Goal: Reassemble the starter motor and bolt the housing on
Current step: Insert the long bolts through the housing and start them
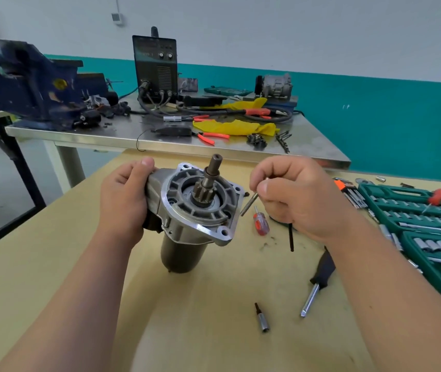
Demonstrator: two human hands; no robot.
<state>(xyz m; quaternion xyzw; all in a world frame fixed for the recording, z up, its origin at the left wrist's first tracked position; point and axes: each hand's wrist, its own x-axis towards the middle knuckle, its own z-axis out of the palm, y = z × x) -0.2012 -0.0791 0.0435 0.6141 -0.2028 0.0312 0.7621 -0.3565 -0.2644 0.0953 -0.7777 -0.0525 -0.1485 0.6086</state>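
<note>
Motor (187, 210) is stood on its base on the table (53, 277), tilted, with the pinion shaft (210, 178) up and the flange facing the camera.

- Left hand (122, 200): wrapped round the motor's left side, thumb laid over the top.
- Right hand (294, 200): just right of the motor, fingers curled. A bolt (248, 204) is pinched at thumb and forefinger, its tip near the flange's right corner; contact cannot be told.
- Red screwdriver (260, 224): laid just right of the motor.
- Black-handled driver (318, 280) and socket (262, 318): laid right of the motor, nearer the camera.
- Green case (428, 229): well right of the motor.
- Steel bench (106, 135): behind the motor.
</note>
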